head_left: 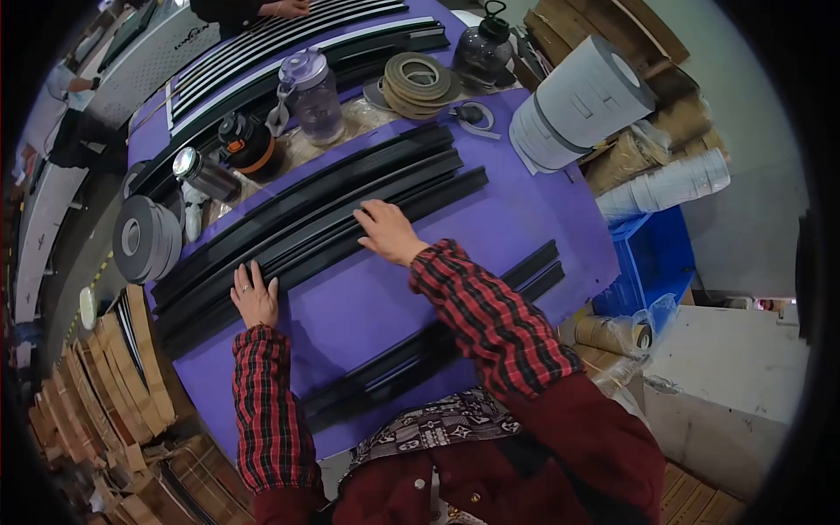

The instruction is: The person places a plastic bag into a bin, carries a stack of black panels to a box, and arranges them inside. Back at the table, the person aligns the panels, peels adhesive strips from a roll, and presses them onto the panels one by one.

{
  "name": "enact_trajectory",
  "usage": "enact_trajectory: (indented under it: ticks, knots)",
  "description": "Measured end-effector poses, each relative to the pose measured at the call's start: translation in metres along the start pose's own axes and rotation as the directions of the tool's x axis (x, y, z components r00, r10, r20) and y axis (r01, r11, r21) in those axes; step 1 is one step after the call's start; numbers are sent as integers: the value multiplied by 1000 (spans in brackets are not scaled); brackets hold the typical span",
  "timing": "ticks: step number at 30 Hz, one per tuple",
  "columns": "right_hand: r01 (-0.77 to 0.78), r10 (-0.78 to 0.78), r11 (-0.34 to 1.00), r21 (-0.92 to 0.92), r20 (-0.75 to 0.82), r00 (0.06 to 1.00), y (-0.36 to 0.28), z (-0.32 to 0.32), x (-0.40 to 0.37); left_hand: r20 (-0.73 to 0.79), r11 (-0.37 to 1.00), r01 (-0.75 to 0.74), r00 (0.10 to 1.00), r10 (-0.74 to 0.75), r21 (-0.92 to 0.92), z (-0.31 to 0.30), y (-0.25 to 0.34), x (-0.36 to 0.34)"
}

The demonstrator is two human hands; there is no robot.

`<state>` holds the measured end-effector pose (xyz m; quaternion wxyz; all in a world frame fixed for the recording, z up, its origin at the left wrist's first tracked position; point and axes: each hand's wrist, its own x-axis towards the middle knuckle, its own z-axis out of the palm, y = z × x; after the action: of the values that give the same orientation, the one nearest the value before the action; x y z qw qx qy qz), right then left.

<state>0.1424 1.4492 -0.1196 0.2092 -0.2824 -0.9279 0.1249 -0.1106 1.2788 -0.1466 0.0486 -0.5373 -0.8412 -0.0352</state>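
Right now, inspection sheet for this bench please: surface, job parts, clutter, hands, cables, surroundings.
Surface: purple table, largely covered by parts.
Job's things: long black strips side by side under both hands; second strip bundle nearer the person.
Clutter: water bottle, tape rolls, grey roll, flask, dark jug.
Hands: left hand flat on the strips; right hand flat on a strip.
Cables: nothing seen.
Surroundings: cardboard stacks, blue crate, large white roll, co-worker's hand at the far end.
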Motion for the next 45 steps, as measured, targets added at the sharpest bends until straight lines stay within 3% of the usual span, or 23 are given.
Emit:
enact_trajectory:
  ticks: [2,5,8,10,11,14,16,17,19,21,23,25,27,29,31,35,36,37,39,40,42,44,45]
  knots:
    - [-29,32,998,-62,47,998,-3,13,7,-23,999,-31,999,32,41,1,2,-8]
    - [63,-58,984,-167,33,998,-6,20,-9,26,997,-75,997,74,21,-10,9,-26]
    - [85,-81,994,-70,55,995,-9,14,-39,41,987,-158,986,159,-33,-9,15,-59]
    - [90,-87,996,-16,122,989,-8,13,-65,141,979,-154,975,172,-130,-14,25,-76]
    - [97,-99,995,29,68,993,-5,15,-79,145,978,-148,975,169,-146,-18,34,-85]
    - [20,-33,995,101,132,991,0,-12,-115,253,945,-169,937,243,-282,-37,59,-108]
    - [2,-35,989,147,220,975,9,-25,-136,252,888,-212,909,333,-407,-44,64,-110]
    - [-21,-36,983,184,305,952,13,-26,-140,148,905,-214,947,284,-368,-48,58,-97]
    - [44,-58,988,145,90,994,11,-24,-113,-80,950,-53,996,30,-309,-31,25,-58]
    - [40,-34,994,101,-61,998,8,-14,-65,-111,996,-17,994,7,-91,-20,6,-25]
    - [16,-5,996,90,-119,993,8,-4,-26,-114,998,-57,992,53,-31,-8,-3,-16]
    - [-60,58,998,-28,-64,996,11,6,-9,-101,993,-112,988,114,33,-14,-7,-5]
    - [-61,59,998,-31,-55,997,13,9,-11,68,988,-147,986,150,-58,-22,-15,-4]
    - [-31,29,999,-44,-32,999,16,7,-12,119,980,-157,978,172,-122,-27,-19,-4]
    - [-105,91,993,50,230,969,18,0,-25,176,968,-164,964,198,-188,-36,-15,-7]
    - [-113,50,982,149,375,926,16,-9,-51,237,942,-205,933,270,-266,-37,1,-28]
    - [-13,-31,989,144,297,954,17,-8,-57,265,937,-240,914,306,-255,-34,5,-34]
    - [-15,-29,989,146,298,954,18,-7,-62,167,911,-335,910,378,-240,-33,12,-46]
    - [-91,-11,978,186,484,875,15,-9,-72,251,919,-312,895,369,-239,-32,17,-54]
    - [-97,-7,977,188,486,874,14,-13,-74,331,927,-289,873,357,-237,-32,19,-58]
    - [-34,-55,987,156,530,846,14,-17,-75,314,930,-289,882,351,-229,-26,23,-60]
    - [150,-150,989,14,193,970,22,-16,-81,230,931,-297,911,342,-210,-25,28,-59]
    - [116,-110,993,-33,154,982,28,-21,-82,165,931,-309,925,342,-196,-26,37,-58]
